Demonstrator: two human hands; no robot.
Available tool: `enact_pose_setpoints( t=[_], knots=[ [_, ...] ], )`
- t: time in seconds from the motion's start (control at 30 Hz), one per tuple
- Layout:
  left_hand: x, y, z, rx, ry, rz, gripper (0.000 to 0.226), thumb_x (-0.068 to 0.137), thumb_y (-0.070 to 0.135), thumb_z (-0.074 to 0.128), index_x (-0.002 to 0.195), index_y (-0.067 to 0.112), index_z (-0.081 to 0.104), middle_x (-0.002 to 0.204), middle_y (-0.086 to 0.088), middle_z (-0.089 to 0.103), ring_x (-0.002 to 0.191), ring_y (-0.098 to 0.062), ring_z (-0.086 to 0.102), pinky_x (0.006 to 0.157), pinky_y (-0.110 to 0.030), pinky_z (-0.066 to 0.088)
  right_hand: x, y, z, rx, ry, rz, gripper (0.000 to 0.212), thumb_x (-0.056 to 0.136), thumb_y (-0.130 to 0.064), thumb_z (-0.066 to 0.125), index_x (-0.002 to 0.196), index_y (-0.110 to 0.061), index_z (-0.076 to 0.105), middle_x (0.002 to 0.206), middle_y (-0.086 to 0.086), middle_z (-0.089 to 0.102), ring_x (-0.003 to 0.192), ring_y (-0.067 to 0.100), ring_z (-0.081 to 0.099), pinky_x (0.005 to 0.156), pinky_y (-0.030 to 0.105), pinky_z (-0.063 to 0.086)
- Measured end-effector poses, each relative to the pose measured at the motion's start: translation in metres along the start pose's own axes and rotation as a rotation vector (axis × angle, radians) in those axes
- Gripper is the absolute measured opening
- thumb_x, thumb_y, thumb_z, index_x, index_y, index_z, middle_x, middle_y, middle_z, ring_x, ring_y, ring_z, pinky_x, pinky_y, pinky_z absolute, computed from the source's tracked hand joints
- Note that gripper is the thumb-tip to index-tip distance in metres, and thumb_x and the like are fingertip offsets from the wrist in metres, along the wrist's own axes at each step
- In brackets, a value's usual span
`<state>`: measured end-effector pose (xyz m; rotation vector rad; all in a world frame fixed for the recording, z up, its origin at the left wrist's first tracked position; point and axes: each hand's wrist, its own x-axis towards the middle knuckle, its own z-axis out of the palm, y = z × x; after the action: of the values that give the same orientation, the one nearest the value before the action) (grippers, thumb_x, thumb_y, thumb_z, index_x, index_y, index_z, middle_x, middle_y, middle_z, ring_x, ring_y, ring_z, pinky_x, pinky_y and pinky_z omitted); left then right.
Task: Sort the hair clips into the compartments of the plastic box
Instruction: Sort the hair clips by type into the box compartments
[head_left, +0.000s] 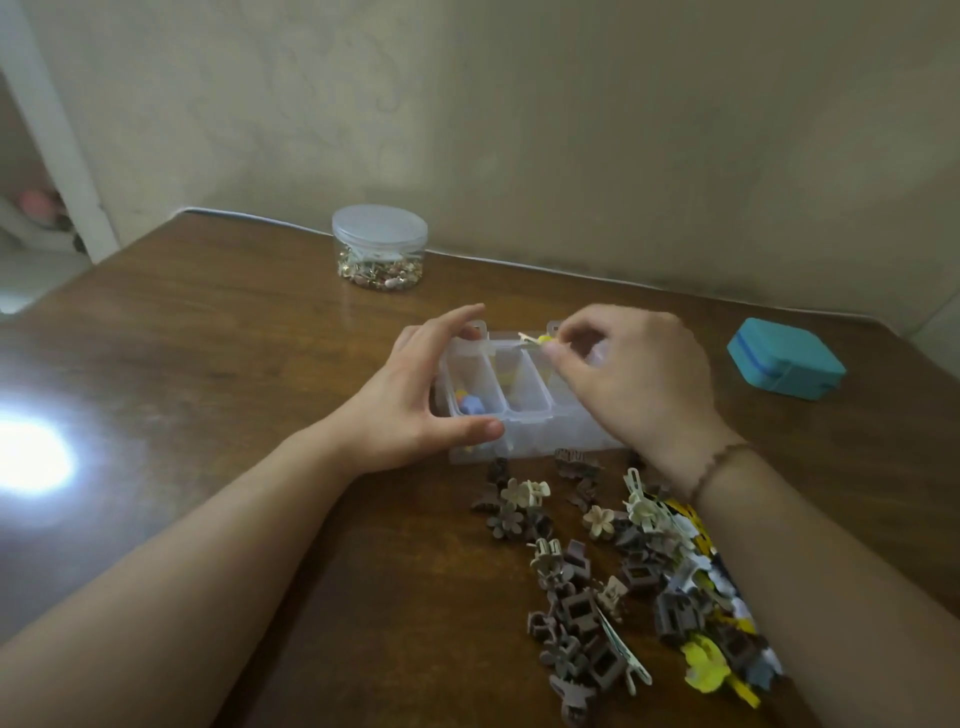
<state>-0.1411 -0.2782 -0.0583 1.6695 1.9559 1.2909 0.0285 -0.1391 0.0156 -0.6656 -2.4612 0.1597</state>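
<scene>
**Yellow clip held over the open box**

Wooden counter (218, 332) carrying everything. Near its middle, a clear plastic box (524, 415) with compartments, lid off; blue and orange pieces in the left one. Left hand (415, 395) curled round the box's left end, thumb on the near wall. Right hand (623, 374) pinching a small yellow-and-cream hair clip (535, 340) above the far compartments. Closer in, a loose pile of hair clips (623, 587), brown, cream, yellow. Farther back, a lidded round jar (380, 247); off right, a teal case (784, 358).
</scene>
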Motion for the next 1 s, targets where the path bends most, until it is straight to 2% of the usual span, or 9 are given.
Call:
enact_pose_setpoints(
  t=[0.1, 0.2, 0.3, 0.4, 0.5, 0.6, 0.7, 0.87, 1.0],
  knots=[
    [0.000, 0.001, 0.001, 0.008, 0.009, 0.006, 0.102, 0.067, 0.067, 0.070, 0.152, 0.040, 0.022, 0.135, 0.030, 0.037, 0.135, -0.005, 0.033, 0.111, -0.028, 0.034, -0.002, 0.000, 0.011, -0.053, -0.138, -0.100, 0.021, 0.086, -0.052, 0.060, 0.091, -0.032, 0.066, 0.087, -0.014, 0.064, 0.079, 0.003, 0.058, 0.065, 0.028, 0.049],
    [0.000, 0.002, 0.001, 0.018, 0.016, 0.001, 0.103, 0.066, 0.068, 0.069, 0.153, 0.037, 0.023, 0.133, 0.032, 0.036, 0.134, -0.005, 0.033, 0.109, -0.024, 0.033, -0.019, 0.007, -0.003, 0.018, -0.164, -0.168, 0.019, 0.087, -0.048, 0.057, 0.089, -0.032, 0.067, 0.087, -0.019, 0.060, 0.072, -0.009, 0.048, 0.058, 0.017, 0.036],
    [0.000, 0.002, 0.002, 0.015, 0.012, 0.000, 0.102, 0.066, 0.069, 0.068, 0.153, 0.038, 0.022, 0.130, 0.037, 0.035, 0.134, -0.007, 0.035, 0.110, -0.025, 0.033, -0.044, 0.020, -0.029, 0.144, -0.100, -0.155, 0.012, 0.087, -0.038, 0.062, 0.088, -0.028, 0.069, 0.086, -0.016, 0.064, 0.069, 0.002, 0.053, 0.058, 0.024, 0.048],
    [0.000, 0.002, 0.002, 0.021, 0.014, 0.005, 0.102, 0.066, 0.070, 0.067, 0.152, 0.039, 0.022, 0.131, 0.035, 0.036, 0.135, -0.009, 0.035, 0.109, -0.028, 0.034, -0.088, 0.035, -0.051, 0.154, -0.106, -0.191, 0.012, 0.086, -0.040, 0.065, 0.093, -0.030, 0.068, 0.090, -0.016, 0.066, 0.080, -0.001, 0.059, 0.068, 0.016, 0.049],
    [0.000, 0.001, 0.002, 0.012, 0.010, 0.002, 0.102, 0.066, 0.069, 0.068, 0.152, 0.040, 0.022, 0.133, 0.033, 0.037, 0.135, -0.008, 0.034, 0.111, -0.030, 0.034, -0.139, 0.053, -0.058, 0.084, -0.142, -0.308, 0.027, 0.079, -0.049, 0.068, 0.091, -0.026, 0.074, 0.097, -0.015, 0.067, 0.090, 0.010, 0.062, 0.071, 0.025, 0.049],
    [0.001, 0.000, 0.004, 0.009, 0.011, -0.005, 0.102, 0.066, 0.070, 0.068, 0.152, 0.040, 0.023, 0.133, 0.031, 0.038, 0.135, -0.007, 0.034, 0.109, -0.029, 0.034, -0.176, 0.070, -0.056, -0.018, -0.164, -0.426, 0.026, 0.080, -0.052, 0.067, 0.088, -0.030, 0.077, 0.101, -0.014, 0.069, 0.095, 0.017, 0.059, 0.072, 0.032, 0.049],
    [0.002, 0.000, 0.004, 0.015, 0.016, -0.001, 0.101, 0.066, 0.071, 0.067, 0.152, 0.041, 0.023, 0.134, 0.031, 0.038, 0.134, -0.007, 0.034, 0.106, -0.027, 0.034, -0.188, 0.079, -0.049, 0.006, -0.126, -0.425, 0.021, 0.082, -0.046, 0.067, 0.087, -0.029, 0.078, 0.104, -0.013, 0.069, 0.102, 0.020, 0.058, 0.075, 0.035, 0.049],
    [0.001, -0.001, 0.003, 0.019, 0.015, 0.000, 0.099, 0.066, 0.072, 0.067, 0.150, 0.045, 0.022, 0.135, 0.029, 0.038, 0.135, -0.007, 0.034, 0.105, -0.026, 0.034, -0.183, 0.078, -0.039, -0.002, -0.028, -0.414, 0.018, 0.085, -0.035, 0.064, 0.080, -0.025, 0.079, 0.089, -0.012, 0.069, 0.095, 0.019, 0.054, 0.080, 0.036, 0.043],
    [0.000, 0.000, 0.003, 0.014, 0.021, -0.004, 0.098, 0.066, 0.071, 0.067, 0.150, 0.045, 0.023, 0.136, 0.030, 0.038, 0.136, -0.005, 0.033, 0.106, -0.025, 0.033, -0.173, 0.077, -0.035, -0.048, -0.006, -0.451, 0.016, 0.085, -0.028, 0.064, 0.077, -0.022, 0.077, 0.085, -0.011, 0.069, 0.087, 0.017, 0.053, 0.080, 0.037, 0.041]
  ],
)
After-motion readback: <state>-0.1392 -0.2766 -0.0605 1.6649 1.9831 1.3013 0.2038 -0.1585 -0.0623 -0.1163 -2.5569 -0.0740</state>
